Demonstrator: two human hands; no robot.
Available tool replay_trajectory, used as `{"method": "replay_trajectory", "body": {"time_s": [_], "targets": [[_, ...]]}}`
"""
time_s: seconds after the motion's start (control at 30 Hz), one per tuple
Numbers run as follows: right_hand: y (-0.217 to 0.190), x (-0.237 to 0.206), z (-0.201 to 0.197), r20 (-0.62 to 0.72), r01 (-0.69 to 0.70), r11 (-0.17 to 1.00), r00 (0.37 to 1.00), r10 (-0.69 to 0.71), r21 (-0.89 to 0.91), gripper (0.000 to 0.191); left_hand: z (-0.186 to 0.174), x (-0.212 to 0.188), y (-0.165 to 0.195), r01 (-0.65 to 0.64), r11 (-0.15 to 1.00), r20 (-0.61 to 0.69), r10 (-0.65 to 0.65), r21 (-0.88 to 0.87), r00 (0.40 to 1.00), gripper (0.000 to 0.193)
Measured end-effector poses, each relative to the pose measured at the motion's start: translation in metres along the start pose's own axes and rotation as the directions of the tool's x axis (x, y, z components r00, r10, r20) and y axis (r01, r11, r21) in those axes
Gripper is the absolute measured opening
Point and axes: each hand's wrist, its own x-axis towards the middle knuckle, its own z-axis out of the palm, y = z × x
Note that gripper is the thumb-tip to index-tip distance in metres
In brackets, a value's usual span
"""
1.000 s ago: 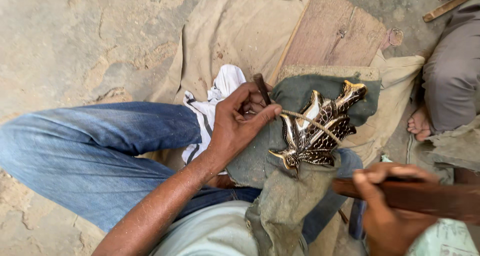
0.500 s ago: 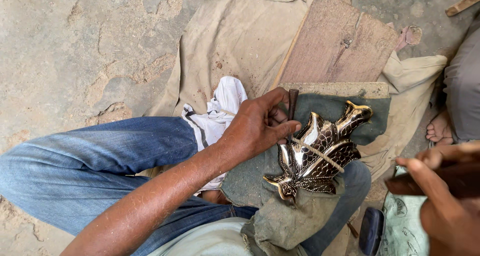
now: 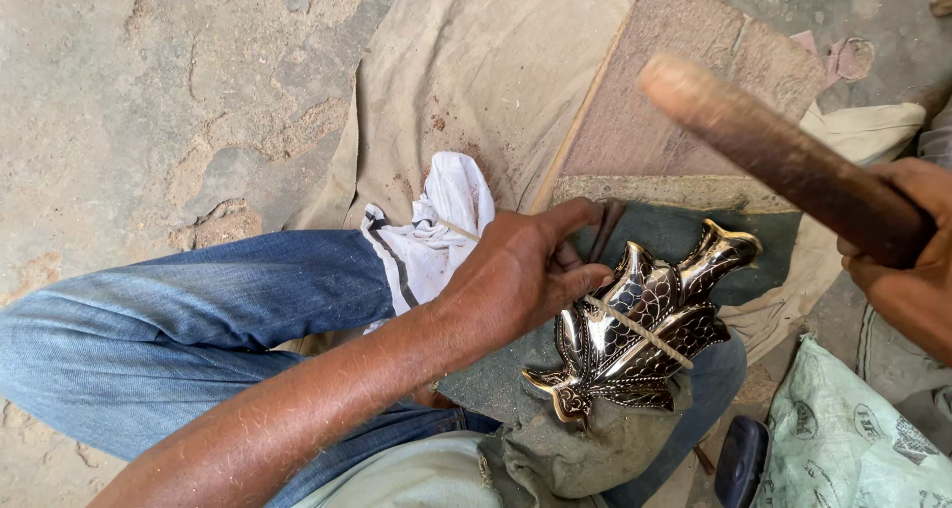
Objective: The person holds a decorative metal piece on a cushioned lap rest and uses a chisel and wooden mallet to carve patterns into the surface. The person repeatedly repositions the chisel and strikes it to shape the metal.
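A shiny, dark metal leaf-shaped ornament (image 3: 635, 330) lies on a dark green cloth (image 3: 684, 245) over my knee, tied across with a thin pale string. My left hand (image 3: 521, 280) rests against the ornament's left side and pinches a thin dark metal rod (image 3: 603, 232) upright between thumb and fingers. My right hand (image 3: 907, 250) at the right edge grips a brown wooden handle (image 3: 769, 151), raised and pointing up-left above the ornament. The tool's head is out of view.
My blue-jeaned leg (image 3: 198, 339) stretches left over a bare stone floor (image 3: 149, 92). A tan cloth (image 3: 466, 82) and a wooden board (image 3: 674, 102) lie beyond the knee. A white rag (image 3: 436, 230) sits by my wrist. A greenish woven sack (image 3: 853, 439) is at lower right.
My right hand has risen from low at the right edge, swinging the wooden handle up above the ornament. The left hand stays on the rod and ornament. The view has shifted closer.
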Motion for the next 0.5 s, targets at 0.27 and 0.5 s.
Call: {"method": "replay_trajectory", "body": {"time_s": [0.27,0.5], "targets": [[0.004,0.003,0.010,0.043,-0.110,0.994,0.993,0.111,-0.014,0.035,0.001,-0.003,0.003,-0.015,0.999,-0.031,0.014,-0.028,0.999,0.040],[0.009,0.001,0.016,0.029,-0.101,0.995,0.994,0.102,-0.021,0.035,0.002,-0.001,0.000,0.005,0.999,-0.014,-0.005,-0.033,1.000,0.037]]}}
